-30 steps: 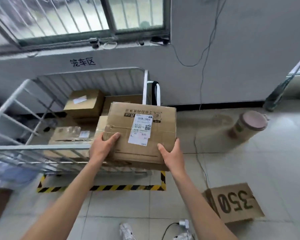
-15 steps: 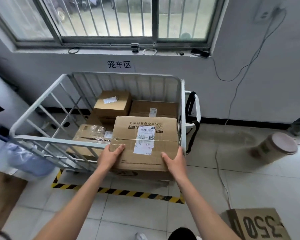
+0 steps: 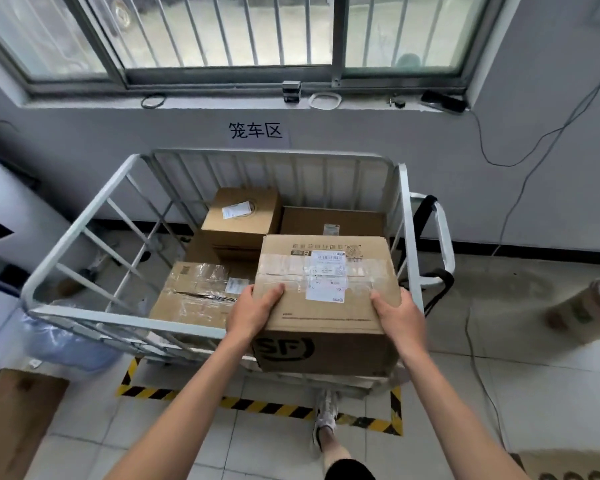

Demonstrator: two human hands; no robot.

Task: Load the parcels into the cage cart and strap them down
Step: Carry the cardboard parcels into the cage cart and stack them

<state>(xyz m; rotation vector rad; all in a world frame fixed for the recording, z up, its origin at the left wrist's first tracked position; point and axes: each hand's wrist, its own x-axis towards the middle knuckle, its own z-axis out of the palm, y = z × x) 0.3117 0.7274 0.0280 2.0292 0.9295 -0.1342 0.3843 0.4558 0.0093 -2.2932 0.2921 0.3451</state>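
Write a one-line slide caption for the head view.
Left hand and right hand hold a taped parcel at the partly loaded cage cart.

wall (image 3: 378,133): grey, paper sign (image 3: 256,131) under sill (image 3: 222,103) | window (image 3: 229,32): sliding, barred, daylight | floor (image 3: 551,393): pale tiles, yellow-black hazard tape (image 3: 264,407) | cable (image 3: 499,165): black, hanging down wall | skirting (image 3: 534,249): dark
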